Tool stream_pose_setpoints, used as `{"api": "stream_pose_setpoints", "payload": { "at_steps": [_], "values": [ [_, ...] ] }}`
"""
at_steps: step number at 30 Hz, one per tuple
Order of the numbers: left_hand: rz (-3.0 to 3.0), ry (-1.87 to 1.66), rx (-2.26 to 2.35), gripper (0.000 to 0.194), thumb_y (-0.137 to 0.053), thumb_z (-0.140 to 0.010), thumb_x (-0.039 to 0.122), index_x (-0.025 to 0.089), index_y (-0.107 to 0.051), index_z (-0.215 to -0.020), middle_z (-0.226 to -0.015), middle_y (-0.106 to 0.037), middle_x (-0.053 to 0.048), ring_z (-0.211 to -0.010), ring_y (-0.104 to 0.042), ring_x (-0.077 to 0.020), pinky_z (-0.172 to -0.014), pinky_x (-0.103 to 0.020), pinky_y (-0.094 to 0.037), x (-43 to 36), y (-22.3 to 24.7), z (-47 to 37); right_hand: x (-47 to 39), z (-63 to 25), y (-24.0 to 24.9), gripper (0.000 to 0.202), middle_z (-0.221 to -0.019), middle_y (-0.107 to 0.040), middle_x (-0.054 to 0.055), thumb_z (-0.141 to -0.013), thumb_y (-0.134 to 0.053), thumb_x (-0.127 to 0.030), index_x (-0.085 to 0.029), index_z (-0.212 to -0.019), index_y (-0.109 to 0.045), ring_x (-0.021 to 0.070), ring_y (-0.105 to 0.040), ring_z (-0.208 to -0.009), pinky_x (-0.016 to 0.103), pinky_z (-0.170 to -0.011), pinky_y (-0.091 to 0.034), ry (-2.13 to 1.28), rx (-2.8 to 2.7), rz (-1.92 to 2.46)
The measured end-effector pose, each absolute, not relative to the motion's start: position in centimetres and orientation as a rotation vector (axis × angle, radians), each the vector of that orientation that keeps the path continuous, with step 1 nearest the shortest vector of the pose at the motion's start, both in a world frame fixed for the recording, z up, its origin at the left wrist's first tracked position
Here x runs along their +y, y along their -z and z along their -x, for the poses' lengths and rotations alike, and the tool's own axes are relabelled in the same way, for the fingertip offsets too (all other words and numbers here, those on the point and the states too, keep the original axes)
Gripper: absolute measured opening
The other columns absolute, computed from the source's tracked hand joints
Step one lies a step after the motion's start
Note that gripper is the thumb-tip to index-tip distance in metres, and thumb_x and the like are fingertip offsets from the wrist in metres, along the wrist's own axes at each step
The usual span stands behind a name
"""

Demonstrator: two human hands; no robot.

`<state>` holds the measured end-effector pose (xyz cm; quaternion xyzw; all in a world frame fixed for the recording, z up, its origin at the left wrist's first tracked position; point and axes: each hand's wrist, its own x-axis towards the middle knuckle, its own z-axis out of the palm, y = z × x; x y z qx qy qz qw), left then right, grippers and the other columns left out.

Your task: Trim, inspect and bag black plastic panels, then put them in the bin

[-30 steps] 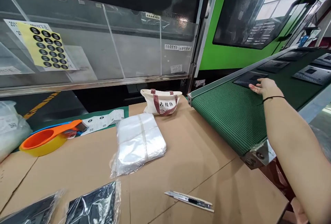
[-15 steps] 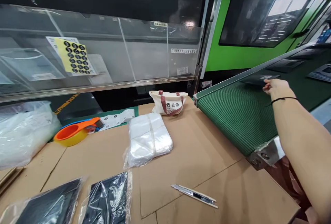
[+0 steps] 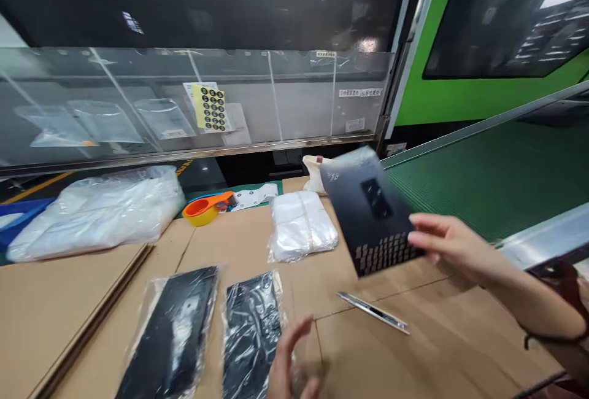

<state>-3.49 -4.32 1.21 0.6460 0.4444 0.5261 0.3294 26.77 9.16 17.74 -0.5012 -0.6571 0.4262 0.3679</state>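
My right hand (image 3: 444, 242) pinches the right edge of a black panel (image 3: 363, 209), holding it tilted above the cardboard. The panel has a dark rectangular window and rows of small square cut-outs along its lower end. At the bottom middle, my left hand (image 3: 292, 365) is partly in view with its fingers apart and nothing in them. Beside it lies a black part in a clear plastic bag (image 3: 253, 331), and left of that a second bagged black part (image 3: 172, 331). A utility knife (image 3: 372, 312) rests on the cardboard (image 3: 368, 362) below the panel.
A bundle of clear plastic bags (image 3: 304, 224) lies mid-table, with a cream cloth pouch (image 3: 313, 175) behind, partly hidden. An orange tape dispenser (image 3: 207, 207) and a large plastic-wrapped pack (image 3: 105, 209) are to the left. The green conveyor belt (image 3: 478, 166) runs along the right.
My right hand has come back from the conveyor belt to above the table with the black panel. My left hand has entered at the bottom. The view has turned left.
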Motion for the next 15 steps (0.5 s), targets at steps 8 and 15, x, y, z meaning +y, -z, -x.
{"api": "stream_pose_setpoints", "payload": {
  "at_steps": [8,15],
  "values": [
    [-0.308,-1.579,0.729,0.04,-0.075,-0.078,0.036,0.012,-0.061,-0.107,-0.105,-0.071,-0.011,-0.093,-0.068,-0.0211,-0.079,-0.029,-0.056,2.8,-7.4,2.1,3.5,-18.8,-10.7,0.042,-0.091,-0.07,0.006,-0.085,-0.056,-0.055,-0.022,-0.105,-0.072,0.0181,-0.062,-0.079,0.029,-0.07,-0.051,-1.453,-2.076,1.063],
    [-0.292,-1.348,0.576,0.037,-0.081,-0.072,0.038,0.015,-0.057,-0.088,-0.056,-0.048,0.008,-0.041,-0.043,-0.0037,-0.037,-0.013,-0.033,2.2,-3.8,3.1,4.8,-22.8,-2.6,0.038,-0.102,-0.069,0.012,-0.073,-0.059,-0.037,-0.021,-0.108,-0.064,0.0294,-0.064,-0.097,0.044,-0.088,-0.05,-0.868,-2.192,1.593]
  ]
}}
